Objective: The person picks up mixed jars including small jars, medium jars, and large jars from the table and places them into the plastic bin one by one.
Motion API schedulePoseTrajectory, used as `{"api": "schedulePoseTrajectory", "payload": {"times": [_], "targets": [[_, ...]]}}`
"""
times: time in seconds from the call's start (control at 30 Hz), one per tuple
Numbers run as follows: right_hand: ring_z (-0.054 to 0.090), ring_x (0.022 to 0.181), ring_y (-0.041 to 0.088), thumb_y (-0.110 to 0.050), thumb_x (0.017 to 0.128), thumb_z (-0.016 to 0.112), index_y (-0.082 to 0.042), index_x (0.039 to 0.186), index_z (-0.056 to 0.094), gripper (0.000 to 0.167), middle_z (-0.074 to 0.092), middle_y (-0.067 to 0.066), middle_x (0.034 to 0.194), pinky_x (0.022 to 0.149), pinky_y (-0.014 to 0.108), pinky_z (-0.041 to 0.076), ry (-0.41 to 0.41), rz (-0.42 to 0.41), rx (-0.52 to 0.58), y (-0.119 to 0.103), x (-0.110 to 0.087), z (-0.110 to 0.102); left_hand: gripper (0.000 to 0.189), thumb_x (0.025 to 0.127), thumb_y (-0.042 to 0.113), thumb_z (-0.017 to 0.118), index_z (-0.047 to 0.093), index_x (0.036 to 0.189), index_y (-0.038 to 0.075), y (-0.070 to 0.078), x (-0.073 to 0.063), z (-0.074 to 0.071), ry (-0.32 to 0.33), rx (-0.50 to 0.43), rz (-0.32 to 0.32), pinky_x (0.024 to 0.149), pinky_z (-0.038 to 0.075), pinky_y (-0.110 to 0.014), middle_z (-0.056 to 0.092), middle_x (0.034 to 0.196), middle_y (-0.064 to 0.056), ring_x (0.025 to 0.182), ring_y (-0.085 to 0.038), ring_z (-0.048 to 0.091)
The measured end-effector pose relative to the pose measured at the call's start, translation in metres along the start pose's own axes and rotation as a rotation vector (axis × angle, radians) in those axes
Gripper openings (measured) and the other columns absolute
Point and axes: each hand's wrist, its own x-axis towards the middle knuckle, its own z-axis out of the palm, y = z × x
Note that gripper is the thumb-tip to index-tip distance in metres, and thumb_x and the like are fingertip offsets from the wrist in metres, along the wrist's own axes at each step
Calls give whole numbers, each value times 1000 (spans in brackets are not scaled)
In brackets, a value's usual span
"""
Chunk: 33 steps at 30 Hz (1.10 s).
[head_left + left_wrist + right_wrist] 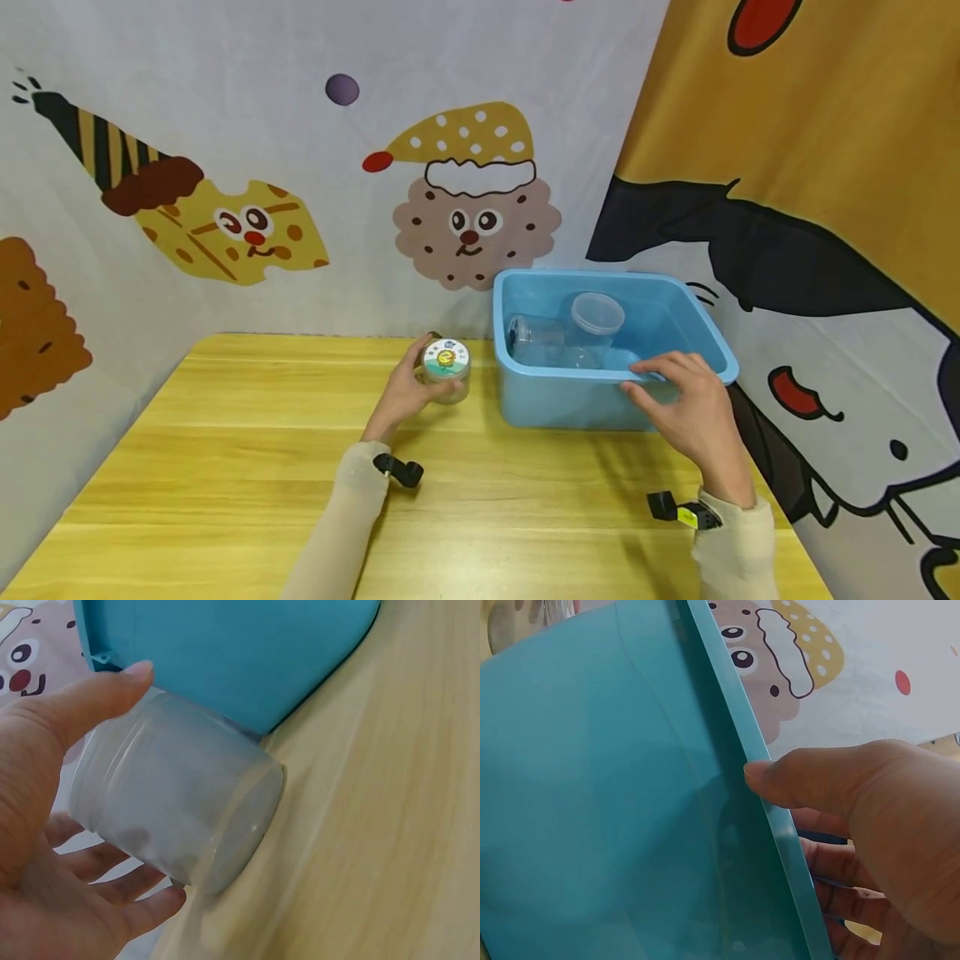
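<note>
My left hand [405, 396] grips a clear plastic jar [447, 387] with a printed white and green lid, left of a blue plastic tub [570, 398]. In the left wrist view the thumb lies along one side of the jar [180, 787] and the fingers curl round the other; its base is at the wooden table. My right hand [693, 404] holds the tub's front rim, thumb outside and fingers over the inner side, as the right wrist view shows at the rim [739, 720]. Inside the tub, one clear jar [538, 340] lies on its side and another [596, 321] stands lid up.
The wooden table [225, 467] reaches back to a wall cloth [285, 100] printed with cartoon figures. The tub stands close to this cloth at the table's back right. A black wrist camera [405, 472] sits on the left sleeve, another [675, 508] on the right.
</note>
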Motion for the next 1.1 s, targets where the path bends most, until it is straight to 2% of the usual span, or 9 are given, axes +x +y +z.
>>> {"api": "schedulePoseTrajectory", "payload": {"times": [0.23, 0.53, 0.67, 0.83, 1.1], "targets": [[57, 97, 22, -16, 80, 89, -12, 101, 79, 23, 75, 3, 98, 76, 36, 42, -2, 9, 4, -2, 1, -1, 91, 79, 27, 90, 40, 155, 25, -3, 4, 1, 20, -51, 10, 113, 44, -57, 50, 148, -11, 140, -40, 47], [56, 97, 21, -16, 80, 89, -11, 101, 79, 23, 75, 4, 98, 75, 35, 41, -4, 12, -1, -2, 1, 0, 92, 80, 25, 90, 40, 156, 21, -2, 4, -1, 32, -80, 21, 112, 45, -58, 50, 149, -11, 137, -39, 48], [57, 97, 21, -15, 80, 89, -12, 100, 79, 23, 75, 4, 98, 75, 36, 42, 0, 8, -5, -2, 1, -1, 90, 79, 27, 90, 42, 155, 20, 4, 4, -2, 46, -91, 60, 113, 43, -57, 50, 149, -7, 133, -36, 51], [56, 97, 21, -15, 79, 89, -11, 101, 79, 24, 75, 4, 98, 75, 36, 42, -3, 10, -4, -2, 0, 0, 89, 78, 29, 91, 44, 154, 21, 15, 1, -3, 69, -86, 76, 111, 45, -55, 53, 146, -5, 130, -32, 53], [58, 97, 23, -14, 79, 89, -12, 101, 79, 23, 74, 3, 97, 76, 38, 43, 8, -15, 0, -3, 1, -1, 91, 78, 28, 91, 43, 154, 18, 34, -4, -3, 91, -72, 119, 115, 43, -53, 52, 148, -5, 135, -28, 50]]}}
